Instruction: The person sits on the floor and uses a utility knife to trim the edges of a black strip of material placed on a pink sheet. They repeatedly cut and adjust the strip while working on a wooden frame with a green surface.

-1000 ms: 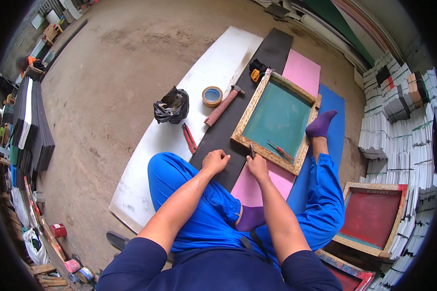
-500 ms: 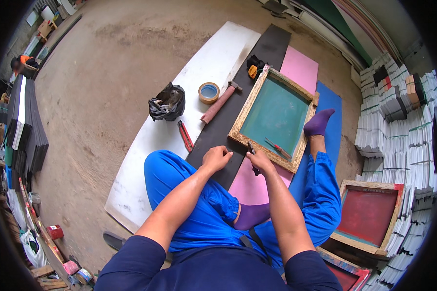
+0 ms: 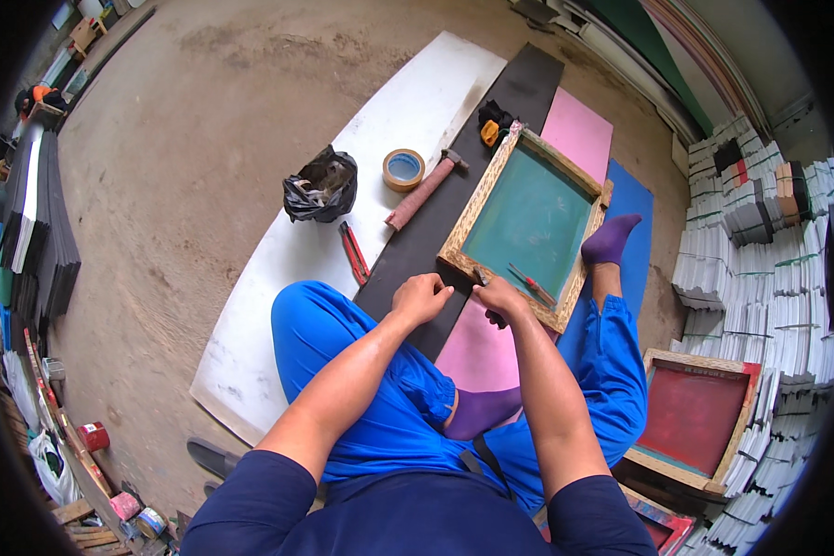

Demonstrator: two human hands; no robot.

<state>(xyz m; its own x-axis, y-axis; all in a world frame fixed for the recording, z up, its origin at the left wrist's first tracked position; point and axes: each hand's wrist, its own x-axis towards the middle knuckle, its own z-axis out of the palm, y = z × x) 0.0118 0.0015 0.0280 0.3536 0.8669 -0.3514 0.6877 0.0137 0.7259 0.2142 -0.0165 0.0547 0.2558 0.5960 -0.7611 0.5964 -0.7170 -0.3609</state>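
A wooden frame [image 3: 473, 218] with a green mesh panel [image 3: 533, 222] lies tilted in front of me. At its near edge my right hand [image 3: 500, 298] is closed around a slim black tool [image 3: 497, 320], whose kind I cannot make out. My left hand [image 3: 422, 298] hovers just left of the frame's near corner, fingers curled together; whether something small is pinched there is hidden. A screwdriver with a red handle [image 3: 539, 292] rests on the green panel. Left of the frame lie a hammer [image 3: 424, 195] with a wrapped handle, a tape roll [image 3: 403, 170] and a red utility knife [image 3: 353, 252].
A black plastic bag [image 3: 322, 190] sits on the white board [image 3: 278, 278]. Black, pink and blue sheets [image 3: 635, 195] lie alongside. An orange-and-black item [image 3: 491, 132] is by the frame's far corner. At right are bundled paper stacks [image 3: 751, 287] and a red-panelled frame [image 3: 695, 412].
My right hand has turned slightly, so the black tool shows less. The left hand has shifted a little toward the right. The frame and the tools stay in place.
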